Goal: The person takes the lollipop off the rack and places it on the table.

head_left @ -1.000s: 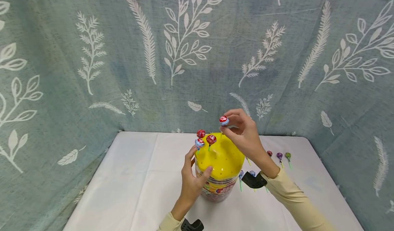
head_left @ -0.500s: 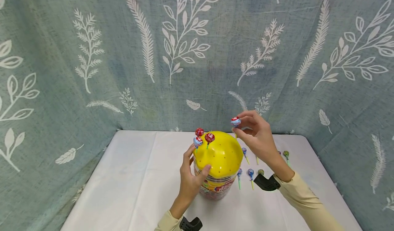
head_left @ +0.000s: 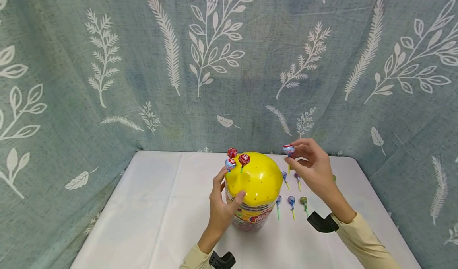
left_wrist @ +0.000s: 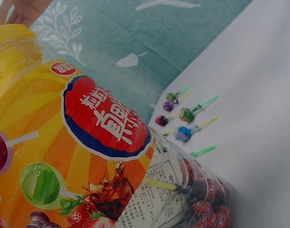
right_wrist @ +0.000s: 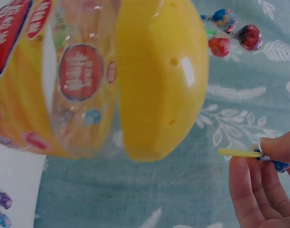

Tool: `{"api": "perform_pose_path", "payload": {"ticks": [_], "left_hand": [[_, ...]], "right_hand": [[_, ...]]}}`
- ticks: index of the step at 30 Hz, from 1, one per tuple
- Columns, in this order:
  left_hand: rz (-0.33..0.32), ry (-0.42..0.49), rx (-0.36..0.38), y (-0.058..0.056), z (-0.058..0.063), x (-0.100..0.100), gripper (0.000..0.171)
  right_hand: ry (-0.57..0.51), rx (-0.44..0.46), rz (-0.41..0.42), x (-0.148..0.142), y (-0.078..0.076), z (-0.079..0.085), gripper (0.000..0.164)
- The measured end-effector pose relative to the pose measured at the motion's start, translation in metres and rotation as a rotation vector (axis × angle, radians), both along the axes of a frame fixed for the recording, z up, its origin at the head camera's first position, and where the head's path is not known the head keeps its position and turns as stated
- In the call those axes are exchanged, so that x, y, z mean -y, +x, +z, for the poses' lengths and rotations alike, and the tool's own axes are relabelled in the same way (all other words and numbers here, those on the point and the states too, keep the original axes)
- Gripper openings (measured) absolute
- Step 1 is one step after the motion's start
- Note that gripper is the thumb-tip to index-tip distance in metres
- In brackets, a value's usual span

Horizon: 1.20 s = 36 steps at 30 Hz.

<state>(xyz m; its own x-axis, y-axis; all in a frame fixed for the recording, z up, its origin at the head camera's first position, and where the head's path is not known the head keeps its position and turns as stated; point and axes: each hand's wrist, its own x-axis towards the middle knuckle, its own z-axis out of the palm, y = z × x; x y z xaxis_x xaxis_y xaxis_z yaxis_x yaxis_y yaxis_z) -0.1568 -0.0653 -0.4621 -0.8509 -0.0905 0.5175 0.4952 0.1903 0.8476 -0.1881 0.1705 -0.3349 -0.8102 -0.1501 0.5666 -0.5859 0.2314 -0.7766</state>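
Three wrapped lollipops stand in the yellow-lidded candy jar the left hand grips; the right hand pinches a yellow-sticked lollipop.

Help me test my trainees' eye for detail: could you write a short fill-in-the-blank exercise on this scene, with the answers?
1. The person's ____ hand holds the jar, thumb on its lid.
2. Stuck in the lid are exactly ____ lollipops.
3. The held lollipop has a stick coloured ____.
4. In the head view, loose lollipops lie on the table to the ____ of the jar.

Missing words: left; three; yellow; right.
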Motion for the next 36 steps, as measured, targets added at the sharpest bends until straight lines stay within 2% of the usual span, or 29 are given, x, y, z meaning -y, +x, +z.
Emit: {"api": "perform_pose_path", "payload": {"ticks": [5, 7, 12, 16, 19, 27, 36], "left_hand": [[0.005, -0.009, 0.008, 0.012, 0.026, -0.002, 0.062], [0.005, -0.011, 0.006, 0.016, 0.033, -0.003, 0.061], [0.001, -0.007, 0.004, 0.016, 0.033, -0.003, 0.061], [-0.003, -0.005, 0.000, 0.016, 0.034, -0.003, 0.061], [0.000, -0.011, -0.009, 0.016, 0.033, -0.003, 0.060], [0.015, -0.037, -0.008, 0.000, 0.002, 0.000, 0.067], [-0.003, -0.077, -0.036, -0.001, 0.004, -0.001, 0.070]], "right_hand": [[0.025, 0.037, -0.065, -0.006, 0.010, 0.000, 0.038], [0.025, 0.059, -0.079, -0.013, 0.008, -0.008, 0.038], [0.021, 0.088, -0.092, -0.027, 0.007, -0.025, 0.040], [0.077, 0.082, -0.127, -0.030, 0.015, -0.025, 0.038], [0.101, 0.087, -0.147, -0.038, 0.015, -0.033, 0.037], [0.127, 0.125, -0.199, -0.059, 0.010, -0.063, 0.035], [0.123, 0.196, -0.229, -0.072, 0.012, -0.081, 0.036]]}}
